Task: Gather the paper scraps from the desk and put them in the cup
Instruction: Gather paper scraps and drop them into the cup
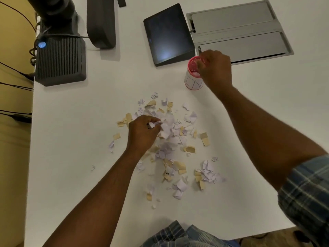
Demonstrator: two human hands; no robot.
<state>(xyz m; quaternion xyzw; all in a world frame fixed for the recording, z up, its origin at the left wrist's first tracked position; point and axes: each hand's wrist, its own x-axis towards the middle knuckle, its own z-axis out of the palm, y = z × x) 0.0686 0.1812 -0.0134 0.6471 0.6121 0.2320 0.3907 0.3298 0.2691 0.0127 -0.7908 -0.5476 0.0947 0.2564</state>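
The left hand (142, 132) pinches white pieces from the paper scraps (170, 143) strewn mid-desk; the right hand (216, 70), fingers curled, its contents unclear, hovers over the upright red-rimmed cup (194, 75) far right.

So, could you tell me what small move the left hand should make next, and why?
Probably lift the left hand and carry its pinch to the cup. Its fingers are closed on white paper scraps in the pile, while the right hand is over the cup's rim, so it may need to clear first.
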